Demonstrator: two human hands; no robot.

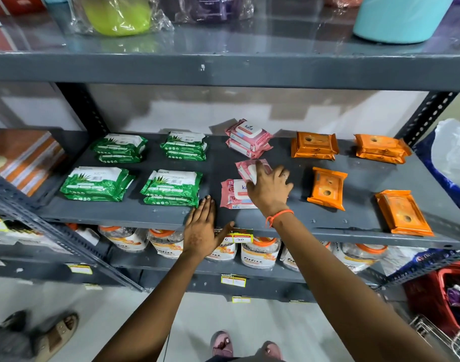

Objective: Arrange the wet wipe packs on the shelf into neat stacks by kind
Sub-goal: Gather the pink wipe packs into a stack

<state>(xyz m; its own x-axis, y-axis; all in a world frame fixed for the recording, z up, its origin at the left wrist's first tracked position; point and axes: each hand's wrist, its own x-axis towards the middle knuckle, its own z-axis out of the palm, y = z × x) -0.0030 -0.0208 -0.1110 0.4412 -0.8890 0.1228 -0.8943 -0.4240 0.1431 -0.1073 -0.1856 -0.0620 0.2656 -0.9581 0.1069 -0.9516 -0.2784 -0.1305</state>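
Note:
On the grey shelf (276,163) several stacks of green packs (171,188) fill the left part. A stack of two pink packs (248,138) stands at the back middle. My right hand (269,188) grips a loose pink pack (246,169) lifted above another pink pack (233,194) lying flat near the front. Two stacks of orange packs (313,146) sit at the back right, and single orange packs (327,188) lie in front of them. My left hand (201,231) rests flat on the shelf's front edge, fingers apart, holding nothing.
Clear jars with orange lids (259,253) line the shelf below. The shelf above carries a teal tub (398,17) and a bagged green item (119,14). A red basket (440,296) and a wire basket stand at the lower right. Another person's sandalled foot (54,333) is lower left.

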